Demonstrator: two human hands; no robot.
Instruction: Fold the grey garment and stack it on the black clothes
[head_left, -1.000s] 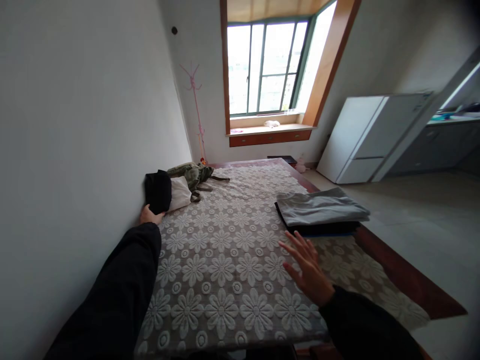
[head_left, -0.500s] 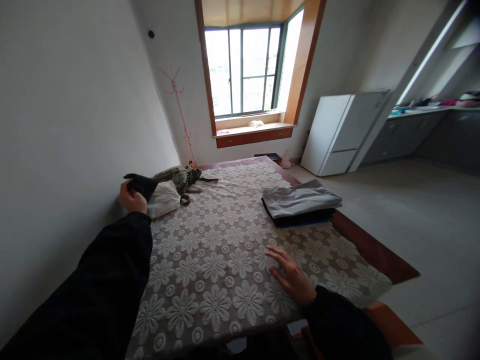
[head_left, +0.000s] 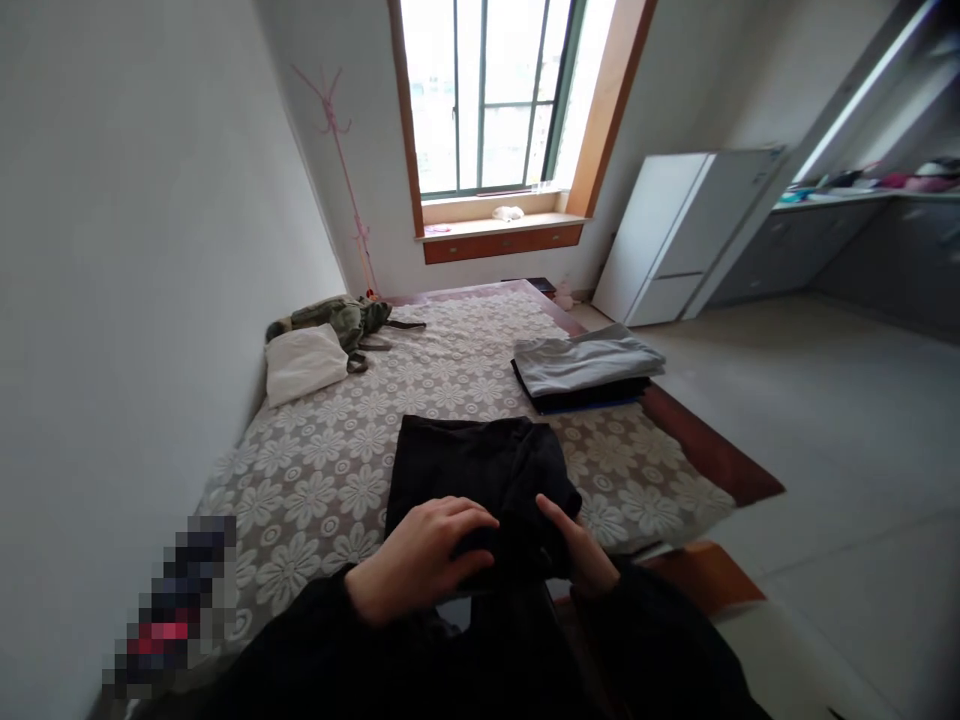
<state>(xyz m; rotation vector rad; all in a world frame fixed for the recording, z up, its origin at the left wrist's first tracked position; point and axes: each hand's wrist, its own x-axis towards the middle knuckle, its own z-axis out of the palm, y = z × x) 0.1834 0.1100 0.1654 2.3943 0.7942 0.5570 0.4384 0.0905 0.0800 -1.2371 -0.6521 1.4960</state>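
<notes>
Here the black garment (head_left: pixel 480 475), soft, light and limp by its look, lies near the bed's (head_left: pixel 315 470) near edge, the left hand (head_left: pixel 420 560) pressed flat on its hem and the right hand (head_left: pixel 581 555) pinching a fold, best gripped at corners.
</notes>
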